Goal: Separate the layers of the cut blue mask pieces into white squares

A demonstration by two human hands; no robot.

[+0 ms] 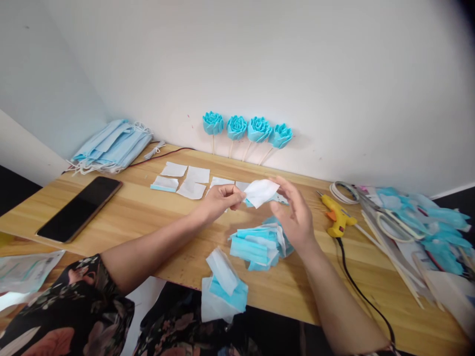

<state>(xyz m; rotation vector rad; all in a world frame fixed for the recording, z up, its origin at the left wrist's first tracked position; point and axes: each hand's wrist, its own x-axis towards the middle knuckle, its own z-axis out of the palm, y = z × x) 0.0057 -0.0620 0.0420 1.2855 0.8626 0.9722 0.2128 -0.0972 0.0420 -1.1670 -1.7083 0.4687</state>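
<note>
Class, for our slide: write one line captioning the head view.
Left hand pinching a white sheet, right hand open at its other end, four blue flowers leaning against the wall behind.

The thin, loose fabric piece (pixel 261 191) is white, with bright blue showing along its lower edge. The petalled fabric flowers (pixel 259 129) are turquoise, their slim wooden sticks (pixel 231 149) pale beige. The stacked pleated masks (pixel 111 143) are light blue. The pistol-shaped plastic glue gun (pixel 337 228) is yellow with an orange trigger (pixel 331 216). The loose cloth sleeve (pixel 81 296) is black, floral-patterned in pink and green.
</note>
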